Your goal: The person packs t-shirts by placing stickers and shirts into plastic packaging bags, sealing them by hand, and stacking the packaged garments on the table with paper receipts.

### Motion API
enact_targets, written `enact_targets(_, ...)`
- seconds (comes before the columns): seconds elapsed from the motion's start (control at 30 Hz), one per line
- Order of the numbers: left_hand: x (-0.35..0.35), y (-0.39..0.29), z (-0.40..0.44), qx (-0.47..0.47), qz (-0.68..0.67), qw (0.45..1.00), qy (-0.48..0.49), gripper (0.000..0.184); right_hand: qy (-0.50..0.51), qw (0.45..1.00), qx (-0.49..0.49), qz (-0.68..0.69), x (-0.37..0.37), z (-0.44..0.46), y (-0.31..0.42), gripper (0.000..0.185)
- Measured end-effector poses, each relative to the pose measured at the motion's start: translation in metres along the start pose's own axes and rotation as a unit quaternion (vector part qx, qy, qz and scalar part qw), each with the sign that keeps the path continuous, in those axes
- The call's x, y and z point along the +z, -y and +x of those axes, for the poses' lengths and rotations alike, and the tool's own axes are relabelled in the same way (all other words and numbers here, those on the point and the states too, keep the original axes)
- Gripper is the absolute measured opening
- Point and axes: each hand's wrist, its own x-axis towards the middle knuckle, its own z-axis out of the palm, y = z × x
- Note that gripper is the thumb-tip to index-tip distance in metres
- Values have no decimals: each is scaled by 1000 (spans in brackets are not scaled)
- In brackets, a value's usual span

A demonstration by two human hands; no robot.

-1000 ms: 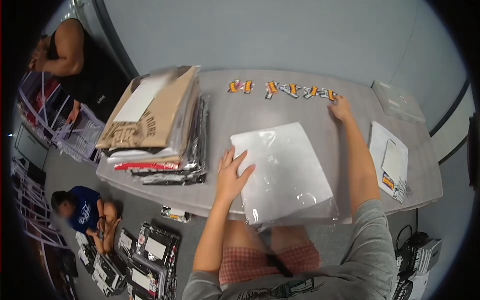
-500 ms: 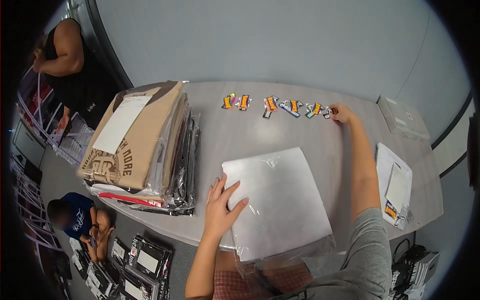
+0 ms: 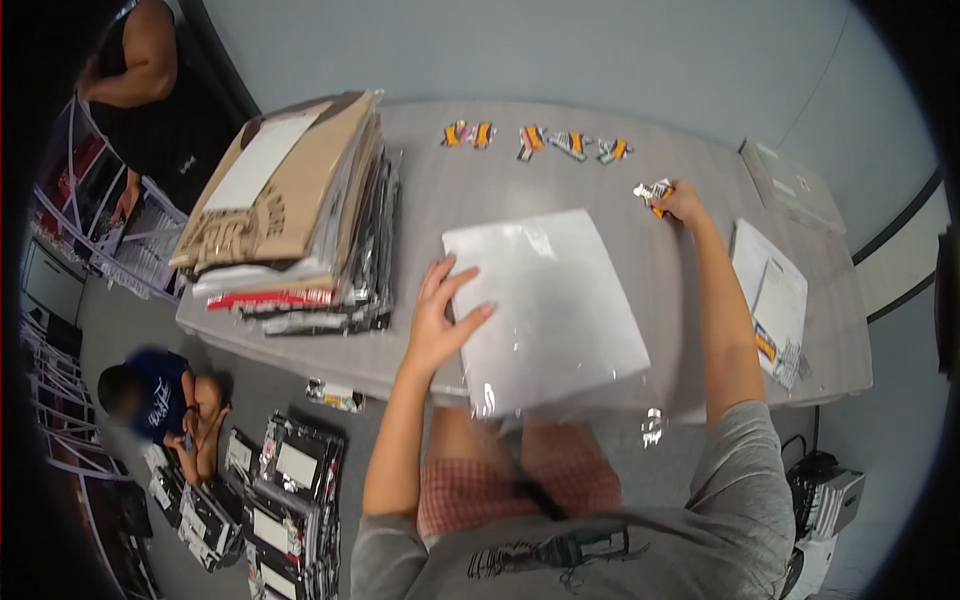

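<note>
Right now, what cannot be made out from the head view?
Head view:
- Small orange-and-silver tag: partly covered by the right hand.
- Long white paper label: any writing is too small and blurred.
- Flat white plastic-wrapped pack: underside hidden by its own top.
- Standing person in black: head cut off by the upper edge.

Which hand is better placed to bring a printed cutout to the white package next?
Probably the right hand: it pinches a printed cutout, while the left hand rests on the plastic-wrapped white package.
</note>
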Motion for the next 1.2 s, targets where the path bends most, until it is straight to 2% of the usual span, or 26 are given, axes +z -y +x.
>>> enact_targets(0.03, -4, -7, -5, 29, -29, 999, 17, 48, -41, 997, -18, -61, 0, -17, 8, 38)
enact_targets(0.07, -9, -18, -18, 24, -30, 999, 21, 48, -37, 997, -14, -62, 1, -31, 10, 38)
enact_targets(0.13, -32, -79, -35, 123, -12, 967, 225, 58, -67, 994, -48, -73, 4, -49, 11, 36)
enact_targets(0.17, -42, -114, -49, 143, 17, 948, 283, 63, -65, 994, -42, -71, 6, -61, 11, 36)
enact_targets(0.2, -43, -141, -68, 162, 45, 926, 337, 68, -37, 999, -21, 29, 8, -72, 14, 34)
enact_targets(0.23, -35, -152, -90, 189, 73, 923, 326, 64, -10, 992, -4, 128, 6, -79, 17, 33)
enact_targets(0.27, -27, -163, -108, 217, 103, 919, 312, 61, -11, 992, -6, 127, 5, -84, 19, 33)
enact_targets(0.3, -14, -163, -119, 218, 106, 920, 309, 61, 30, 982, 23, 183, 5, -86, 21, 31)
enact_targets(0.37, 16, -147, -139, 371, 267, 876, 152, 42, 76, 966, 48, 241, 8, -97, 33, 29)
enact_targets(0.43, 27, -141, -143, 359, 298, 872, 148, 37, 138, 930, 31, 338, 4, -120, 68, 26)
enact_targets(0.5, 32, -135, -138, 350, 326, 866, 144, 31, 176, 924, 11, 339, -4, -150, 110, 23)
enact_targets(0.57, 36, -130, -134, 305, 379, 848, 209, 35, 206, 919, -5, 335, -17, -187, 148, 21)
enact_targets(0.7, 41, -123, -143, 369, 378, 832, 167, 35, 291, 923, -147, 207, -26, -229, 187, 18)
enact_targets(0.73, 44, -124, -152, 393, 360, 838, 113, 35, 321, 912, -196, 161, -27, -238, 192, 18)
enact_targets(0.77, 46, -123, -159, 415, 340, 842, 58, 35, 321, 905, -212, 180, -26, -251, 198, 15)
enact_targets(0.8, 49, -119, -160, 419, 338, 840, 62, 35, 317, 907, -209, 183, -28, -258, 202, 15)
enact_targets(0.87, 56, -110, -157, 412, 360, 836, 36, 25, 346, 898, -267, 45, -30, -267, 205, 13)
enact_targets(0.93, 53, -105, -152, 409, 354, 839, 62, 22, 347, 895, -280, 28, -30, -273, 207, 13)
enact_targets(1.0, 44, -105, -147, 407, 349, 840, 87, 19, 365, 861, -346, -69, -40, -280, 212, 14)
enact_targets(1.07, 23, -120, -140, 395, 336, 843, 145, 12, 391, 850, -344, -81, -50, -284, 215, 15)
enact_targets(1.2, -47, -178, -95, 391, 296, 866, 94, 7, 426, 815, -358, -159, -79, -290, 238, 15)
